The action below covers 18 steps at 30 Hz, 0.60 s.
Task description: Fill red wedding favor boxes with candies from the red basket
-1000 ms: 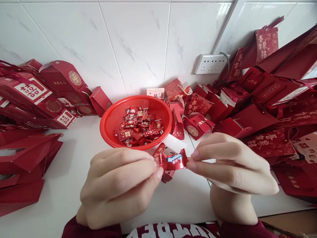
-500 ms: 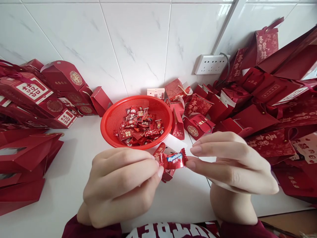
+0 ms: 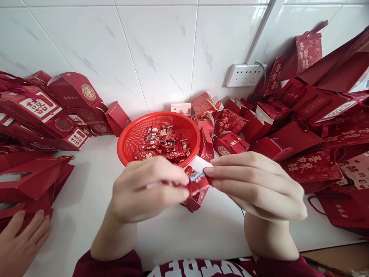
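Between my two hands is a small red candy wrapper (image 3: 198,184) with blue and white lettering, slightly blurred. My left hand (image 3: 150,188) pinches its left end, and my right hand (image 3: 256,184) pinches its right end. Whether a candy is inside cannot be made out. Just beneath the wrapper, a small red box (image 3: 196,201) lies on the white table, partly hidden by my hands. Behind my left hand, a red perforated basket (image 3: 127,134) holds several wrapped candies (image 3: 164,142).
Red gift boxes (image 3: 73,92) are stacked at the left, and more red boxes and bags (image 3: 305,165) crowd the right. Another person's hand (image 3: 29,238) rests at the lower left by folded red boxes (image 3: 25,177). A power strip (image 3: 243,75) is on the tiled wall.
Another person's hand has come in at the lower left. My hands have shifted, with the fingers now closer together over the wrapper, which is tilted and more covered.
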Tool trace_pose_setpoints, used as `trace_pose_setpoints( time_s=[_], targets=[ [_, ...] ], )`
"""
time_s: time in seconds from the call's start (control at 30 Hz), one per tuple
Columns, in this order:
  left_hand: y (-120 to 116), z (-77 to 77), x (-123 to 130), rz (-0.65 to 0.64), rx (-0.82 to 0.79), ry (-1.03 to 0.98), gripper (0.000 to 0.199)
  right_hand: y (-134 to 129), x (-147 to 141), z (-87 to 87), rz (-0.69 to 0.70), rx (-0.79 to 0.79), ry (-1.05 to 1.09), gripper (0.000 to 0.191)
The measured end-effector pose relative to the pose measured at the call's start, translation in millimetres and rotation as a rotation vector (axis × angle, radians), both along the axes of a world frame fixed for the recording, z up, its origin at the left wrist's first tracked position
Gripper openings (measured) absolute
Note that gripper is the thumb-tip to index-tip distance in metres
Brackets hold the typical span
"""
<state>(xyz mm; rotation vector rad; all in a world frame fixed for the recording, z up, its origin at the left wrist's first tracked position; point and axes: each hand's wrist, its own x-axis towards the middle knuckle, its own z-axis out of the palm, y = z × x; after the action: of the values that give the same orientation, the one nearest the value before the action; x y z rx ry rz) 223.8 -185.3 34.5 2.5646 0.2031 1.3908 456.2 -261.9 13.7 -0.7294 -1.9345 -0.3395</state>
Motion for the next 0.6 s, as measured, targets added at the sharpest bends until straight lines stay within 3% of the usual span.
trace_pose_setpoints(
  time_s=[0.07,0.1,0.2,0.33,0.5,0.6],
  targets=[
    [16.8,1.4,-2.0,-0.094,-0.083,0.117,0.015,5.1,1.4,-0.9,0.006,-0.100,-0.029,0.018],
    [26.1,1.7,-4.1,-0.064,-0.183,0.202,0.016,7.4,1.6,-1.5,-0.013,-0.177,-0.057,0.015],
    [53.5,-0.7,-14.4,0.205,-0.483,0.376,0.014,13.8,-2.5,-6.5,-0.100,-0.534,-0.253,0.012],
    [81.8,-12.8,-30.5,0.523,-0.652,0.500,0.023,22.2,-15.7,-17.3,-0.199,-0.975,-0.511,0.026],
    [110.6,-27.9,-39.1,0.639,-0.648,0.431,0.026,24.2,-16.9,-13.8,-0.204,-1.077,-0.521,0.027],
    [139.0,-31.1,-32.3,0.651,-0.611,0.611,0.026,21.7,-9.9,-7.7,-0.244,-1.105,-0.451,0.022]
  ],
)
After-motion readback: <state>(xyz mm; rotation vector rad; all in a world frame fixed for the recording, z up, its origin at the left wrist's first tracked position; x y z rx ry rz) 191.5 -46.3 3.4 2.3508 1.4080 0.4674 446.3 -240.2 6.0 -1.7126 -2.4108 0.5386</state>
